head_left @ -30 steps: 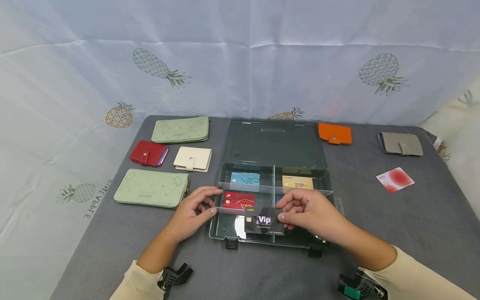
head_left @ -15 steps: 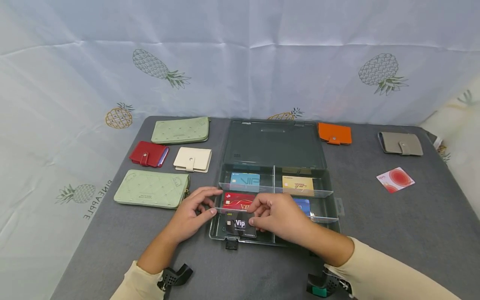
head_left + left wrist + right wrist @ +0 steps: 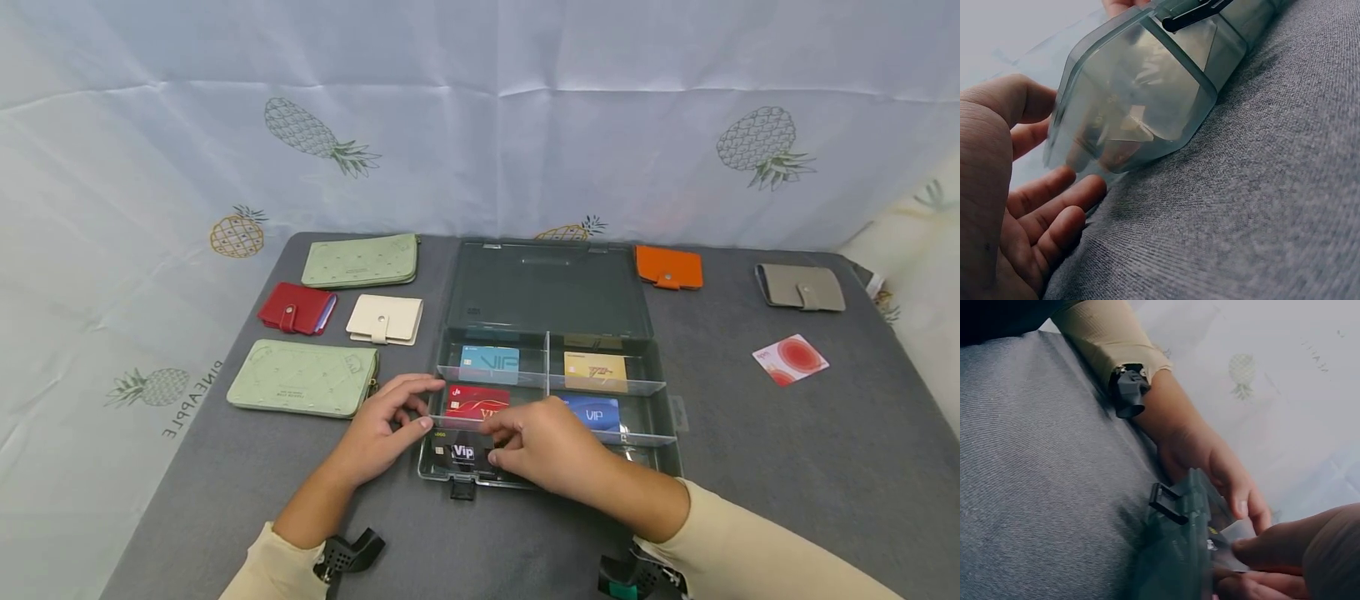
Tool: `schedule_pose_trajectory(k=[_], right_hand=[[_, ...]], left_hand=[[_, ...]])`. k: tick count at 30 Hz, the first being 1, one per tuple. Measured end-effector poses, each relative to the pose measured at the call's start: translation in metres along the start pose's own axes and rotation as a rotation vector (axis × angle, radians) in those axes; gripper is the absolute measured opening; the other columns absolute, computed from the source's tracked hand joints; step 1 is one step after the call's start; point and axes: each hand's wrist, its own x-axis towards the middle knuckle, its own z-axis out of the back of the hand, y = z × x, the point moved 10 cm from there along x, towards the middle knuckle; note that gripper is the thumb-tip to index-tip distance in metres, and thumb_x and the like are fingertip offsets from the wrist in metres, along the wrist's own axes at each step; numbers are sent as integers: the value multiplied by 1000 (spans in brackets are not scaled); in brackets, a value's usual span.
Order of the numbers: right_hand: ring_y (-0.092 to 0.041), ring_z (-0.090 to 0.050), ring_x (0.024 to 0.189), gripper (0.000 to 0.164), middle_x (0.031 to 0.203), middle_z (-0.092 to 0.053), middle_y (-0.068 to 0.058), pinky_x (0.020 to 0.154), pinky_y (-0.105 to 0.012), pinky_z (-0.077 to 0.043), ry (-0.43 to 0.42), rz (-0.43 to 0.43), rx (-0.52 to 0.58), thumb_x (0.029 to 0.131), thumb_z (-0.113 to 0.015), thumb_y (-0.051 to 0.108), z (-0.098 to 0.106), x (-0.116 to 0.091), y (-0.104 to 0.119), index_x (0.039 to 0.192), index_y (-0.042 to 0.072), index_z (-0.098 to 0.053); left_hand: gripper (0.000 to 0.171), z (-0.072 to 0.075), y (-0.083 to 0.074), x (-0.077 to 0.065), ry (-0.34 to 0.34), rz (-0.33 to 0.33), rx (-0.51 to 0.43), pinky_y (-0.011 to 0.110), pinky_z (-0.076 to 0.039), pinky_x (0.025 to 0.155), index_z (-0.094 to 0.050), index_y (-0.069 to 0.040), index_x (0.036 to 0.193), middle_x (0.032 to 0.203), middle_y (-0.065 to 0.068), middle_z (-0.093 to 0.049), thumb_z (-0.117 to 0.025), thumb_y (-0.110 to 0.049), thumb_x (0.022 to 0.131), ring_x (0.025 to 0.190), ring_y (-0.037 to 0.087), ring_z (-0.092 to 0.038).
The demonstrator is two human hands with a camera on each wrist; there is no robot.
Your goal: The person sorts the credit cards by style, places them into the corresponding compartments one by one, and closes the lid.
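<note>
My right hand (image 3: 551, 446) pinches the right edge of a black Vip card (image 3: 450, 457), which lies low within the front-left compartment of the clear grey divided box (image 3: 551, 287). At the box's left wall, my left hand (image 3: 390, 425) rests with thumb and index finger against the rim; its other fingers are loosely bent outside the wall in the left wrist view. Behind the black card lies a red VIP card (image 3: 476, 402), then a light blue one (image 3: 489, 364). The right-hand compartments hold a blue card (image 3: 592, 412) and a gold card (image 3: 595, 369).
Left of the box lie two green wallets (image 3: 303, 377), a red card holder (image 3: 297, 308) and a cream one (image 3: 385, 317). An orange holder (image 3: 669, 267), a taupe holder (image 3: 801, 287) and a pink-white card (image 3: 791, 360) are on the right. The box lid stands open behind.
My right hand has carried the black card leftward and down into the front-left compartment, uncovering the blue card. The left hand stays at the box's left wall.
</note>
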Motion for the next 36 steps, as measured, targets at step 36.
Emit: schedule_pose_trajectory(k=[36], right_hand=[[-16, -71, 83, 22, 101, -78, -10, 71, -27, -59, -225, 26, 211, 93, -79, -3, 130, -77, -83, 111, 9, -77]], left_hand=[[45, -1, 3, -2, 1, -6, 5, 28, -56, 71, -68, -14, 141, 141, 3, -63, -74, -7, 98, 99, 19, -68]])
